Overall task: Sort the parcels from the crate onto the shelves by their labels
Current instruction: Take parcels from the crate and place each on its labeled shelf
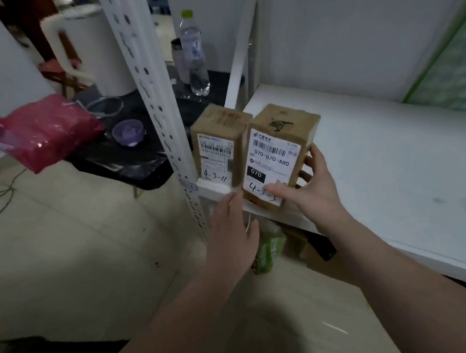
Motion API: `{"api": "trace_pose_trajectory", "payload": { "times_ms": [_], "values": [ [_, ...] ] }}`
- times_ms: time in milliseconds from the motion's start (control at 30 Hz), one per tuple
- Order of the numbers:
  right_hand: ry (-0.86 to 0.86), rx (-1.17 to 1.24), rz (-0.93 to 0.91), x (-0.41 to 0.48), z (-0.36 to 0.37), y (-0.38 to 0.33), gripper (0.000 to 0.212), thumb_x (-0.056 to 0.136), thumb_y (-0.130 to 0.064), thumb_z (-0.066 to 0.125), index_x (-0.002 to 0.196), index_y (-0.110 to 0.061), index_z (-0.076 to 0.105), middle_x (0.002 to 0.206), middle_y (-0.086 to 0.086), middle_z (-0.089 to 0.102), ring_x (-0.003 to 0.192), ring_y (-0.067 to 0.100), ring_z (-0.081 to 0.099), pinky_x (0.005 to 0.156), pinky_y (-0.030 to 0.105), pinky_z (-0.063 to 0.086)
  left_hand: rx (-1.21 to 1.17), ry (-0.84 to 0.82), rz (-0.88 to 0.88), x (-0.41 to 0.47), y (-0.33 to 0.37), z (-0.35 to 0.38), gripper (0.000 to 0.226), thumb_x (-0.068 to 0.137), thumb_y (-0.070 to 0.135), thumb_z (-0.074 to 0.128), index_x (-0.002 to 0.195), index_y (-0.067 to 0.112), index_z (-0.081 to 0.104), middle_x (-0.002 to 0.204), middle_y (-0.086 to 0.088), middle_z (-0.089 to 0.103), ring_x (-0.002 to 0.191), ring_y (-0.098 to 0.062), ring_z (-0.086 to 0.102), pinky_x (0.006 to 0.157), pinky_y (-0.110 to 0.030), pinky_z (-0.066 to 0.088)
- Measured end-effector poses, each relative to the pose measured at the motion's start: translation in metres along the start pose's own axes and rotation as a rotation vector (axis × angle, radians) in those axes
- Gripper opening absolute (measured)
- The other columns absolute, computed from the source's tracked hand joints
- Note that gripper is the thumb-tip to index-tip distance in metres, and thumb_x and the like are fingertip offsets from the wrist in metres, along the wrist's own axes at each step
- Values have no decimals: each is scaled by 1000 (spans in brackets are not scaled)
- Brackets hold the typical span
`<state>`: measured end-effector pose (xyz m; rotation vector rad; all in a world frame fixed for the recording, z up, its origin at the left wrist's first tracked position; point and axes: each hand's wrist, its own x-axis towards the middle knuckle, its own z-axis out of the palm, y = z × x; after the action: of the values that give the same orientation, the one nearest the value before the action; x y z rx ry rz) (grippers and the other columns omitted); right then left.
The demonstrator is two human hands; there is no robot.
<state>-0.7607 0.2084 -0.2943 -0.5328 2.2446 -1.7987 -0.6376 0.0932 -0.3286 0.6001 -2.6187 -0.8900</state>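
One parcel (pixel 276 147) sits gripped between right hand (pixel 316 188) thumb and fingers (pixel 310 158); left hand (pixel 232 235) fingers (pixel 228 203) lie straight beside it.

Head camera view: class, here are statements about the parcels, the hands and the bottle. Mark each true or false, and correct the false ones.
1. The 4-3-11 parcel and the 070-070-A80 parcel are upright, side by side, at the white shelf's left end. True.
2. The right hand grips the 070-070-A80 parcel. True.
3. The left hand holds the 4-3-11 parcel. False: it is open, holding nothing, by the shelf's front edge.
4. The water bottle lies on the shelf. False: it stands upright on the black table behind.
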Motion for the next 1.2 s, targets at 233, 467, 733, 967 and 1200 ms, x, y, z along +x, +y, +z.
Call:
{"api": "trace_pose_trajectory", "payload": {
  "times_ms": [233,467,733,967,1200],
  "values": [
    [29,-30,-153,13,17,52,115,65,-29,90,154,-29,17,146,-9,44,129,9,46,102,46,49,224,8,226,-1,-54,60,82,89,40,55,152,15,9,160,-3,10,147,-17,7,119,-38,16],
    [198,-461,-231,-8,14,59,114,71,-55,78,155,-12,15,159,11,22,146,25,21,119,43,24,337,-124,219,1,-57,53,86,93,49,46,152,18,-10,160,-1,-14,147,-17,-14,120,-47,10],
    [85,-1382,-1066,-14,19,100,76,88,-66,37,153,-30,18,163,11,-12,148,40,-12,112,66,-1,425,-117,166,19,-78,55,90,91,46,49,151,14,-9,159,-5,-16,146,-22,-14,118,-50,13],
    [70,-1127,-903,1,24,108,62,96,-57,44,150,-31,26,156,22,-26,141,59,1,109,73,20,410,-128,178,19,-84,53,92,90,42,53,151,17,-11,159,-1,-18,147,-24,-12,118,-51,12],
    [90,-902,-808,-6,31,100,54,95,-44,55,144,-21,46,150,44,-2,146,49,10,109,56,29,399,-122,205,21,-88,51,92,89,38,56,152,18,-9,159,0,-16,147,-25,-10,118,-51,13]
  ]
}}
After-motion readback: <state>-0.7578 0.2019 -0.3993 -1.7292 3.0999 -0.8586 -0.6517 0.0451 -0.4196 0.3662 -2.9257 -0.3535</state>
